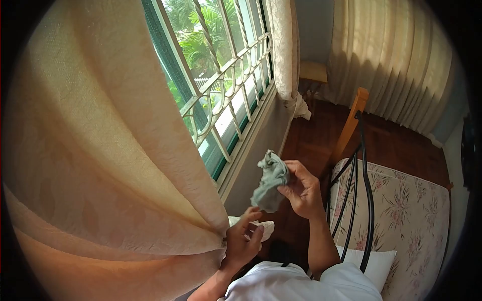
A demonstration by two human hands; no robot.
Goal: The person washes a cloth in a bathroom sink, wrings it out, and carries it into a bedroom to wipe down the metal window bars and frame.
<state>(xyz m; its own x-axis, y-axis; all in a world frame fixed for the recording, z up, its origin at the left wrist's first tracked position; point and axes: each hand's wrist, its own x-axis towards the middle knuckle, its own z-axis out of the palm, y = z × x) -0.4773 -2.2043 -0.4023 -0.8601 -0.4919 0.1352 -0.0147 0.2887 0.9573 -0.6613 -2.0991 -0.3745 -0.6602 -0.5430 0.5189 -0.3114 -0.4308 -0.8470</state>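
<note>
A crumpled grey-green cloth [272,181] hangs from my right hand [303,189], pinched between the thumb and fingers in front of the wall below the window. My left hand [244,238] is lower and to the left, its fingers apart and curved, with the fingertips just under the cloth's lower end. Beside the left wrist, the large cream curtain [165,200] is gathered in to a narrow point. A white bit of fabric [266,230] shows behind the left fingers.
A window with a white metal grille [221,90] rises ahead, a second tied curtain [285,50] at its far side. To the right stands a bed with black bars, a wooden post [350,125] and a floral mattress [401,215]. A small wooden stool [314,71] is in the far corner.
</note>
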